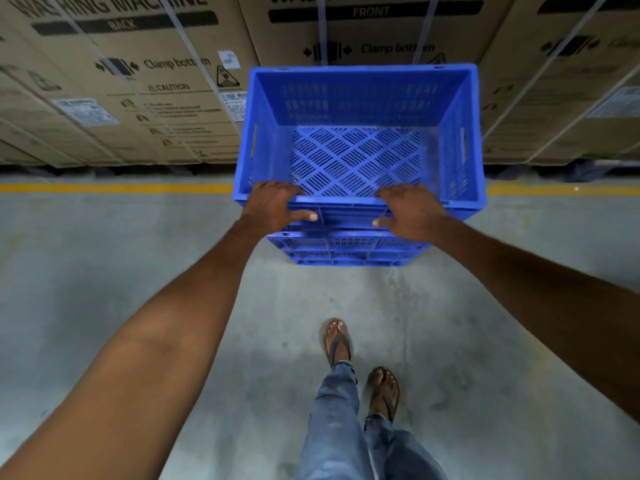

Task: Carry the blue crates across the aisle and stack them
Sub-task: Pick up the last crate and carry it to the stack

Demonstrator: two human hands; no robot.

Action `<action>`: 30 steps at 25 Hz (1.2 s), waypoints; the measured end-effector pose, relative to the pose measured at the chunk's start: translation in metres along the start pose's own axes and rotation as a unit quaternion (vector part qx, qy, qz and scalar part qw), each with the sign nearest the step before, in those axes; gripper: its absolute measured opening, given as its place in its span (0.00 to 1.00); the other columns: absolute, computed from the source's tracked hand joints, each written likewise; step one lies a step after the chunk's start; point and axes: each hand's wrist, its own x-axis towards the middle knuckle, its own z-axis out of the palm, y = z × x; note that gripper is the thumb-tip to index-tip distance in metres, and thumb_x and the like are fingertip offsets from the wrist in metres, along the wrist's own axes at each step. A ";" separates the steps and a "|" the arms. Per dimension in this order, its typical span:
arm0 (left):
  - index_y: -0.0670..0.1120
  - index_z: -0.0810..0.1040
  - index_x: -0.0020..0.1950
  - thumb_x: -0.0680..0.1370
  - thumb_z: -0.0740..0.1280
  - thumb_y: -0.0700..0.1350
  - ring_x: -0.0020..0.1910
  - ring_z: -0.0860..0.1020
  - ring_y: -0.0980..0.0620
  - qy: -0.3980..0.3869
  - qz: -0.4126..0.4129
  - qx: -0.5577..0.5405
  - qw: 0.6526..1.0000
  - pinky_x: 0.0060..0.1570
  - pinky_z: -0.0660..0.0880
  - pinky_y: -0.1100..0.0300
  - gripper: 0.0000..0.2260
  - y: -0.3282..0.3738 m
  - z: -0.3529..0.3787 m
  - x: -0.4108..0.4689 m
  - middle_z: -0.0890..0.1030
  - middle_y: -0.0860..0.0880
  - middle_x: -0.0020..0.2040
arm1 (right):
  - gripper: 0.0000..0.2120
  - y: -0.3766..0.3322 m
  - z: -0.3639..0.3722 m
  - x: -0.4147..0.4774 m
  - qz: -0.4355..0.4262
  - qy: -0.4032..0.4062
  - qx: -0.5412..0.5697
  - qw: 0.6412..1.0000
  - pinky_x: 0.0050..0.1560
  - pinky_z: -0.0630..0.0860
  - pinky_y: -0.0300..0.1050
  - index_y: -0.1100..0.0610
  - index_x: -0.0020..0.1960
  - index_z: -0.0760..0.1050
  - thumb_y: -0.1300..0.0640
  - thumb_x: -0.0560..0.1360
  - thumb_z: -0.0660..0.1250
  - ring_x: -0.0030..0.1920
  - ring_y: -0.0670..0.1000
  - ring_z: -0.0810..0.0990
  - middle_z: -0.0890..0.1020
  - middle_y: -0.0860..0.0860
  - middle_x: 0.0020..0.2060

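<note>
Person: bare forearms point(166, 327), no sleeves visible; faded blue jeans point(341, 427); brown flip-flop sandals point(337, 341) with dark straps.

Grey concrete floor point(121, 271) is showing dark stains and scuffs. A yellow line point(104, 188) is running across it from left to right, and is being hidden where the crates stand. The lower blue crate point(346, 252) is standing directly on the concrete, on the near side of the line. The upper blue crate point(356, 98) is sitting on top of it. Cardboard cartons point(156, 98) are standing beyond the line, with their footing lying in shadow. Two sandalled feet point(336, 341) are resting on the floor near the crates.
</note>
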 end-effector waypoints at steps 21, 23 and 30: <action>0.46 0.80 0.63 0.78 0.67 0.60 0.61 0.78 0.38 -0.041 -0.008 0.036 0.998 0.56 0.74 0.47 0.22 0.009 -0.011 -0.025 0.81 0.40 0.60 | 0.22 -0.017 -0.007 -0.026 0.055 0.015 -0.059 0.997 0.37 0.70 0.51 0.59 0.69 0.69 0.65 0.77 0.67 0.48 0.65 0.80 0.81 0.63 0.48; 0.46 0.81 0.62 0.78 0.66 0.61 0.58 0.79 0.38 -0.026 -0.004 0.055 0.998 0.53 0.75 0.46 0.22 0.006 -0.009 -0.022 0.83 0.40 0.56 | 0.22 -0.017 -0.006 -0.027 0.054 0.038 -0.073 0.995 0.34 0.72 0.51 0.59 0.66 0.69 0.68 0.74 0.68 0.45 0.64 0.80 0.81 0.62 0.45; 0.46 0.81 0.61 0.80 0.66 0.58 0.53 0.80 0.38 0.000 -0.027 0.072 0.997 0.51 0.75 0.47 0.18 0.012 0.000 -0.027 0.84 0.40 0.53 | 0.25 -0.021 0.009 -0.031 0.058 0.086 -0.098 0.990 0.37 0.68 0.52 0.63 0.65 0.71 0.75 0.70 0.66 0.49 0.65 0.79 0.81 0.64 0.46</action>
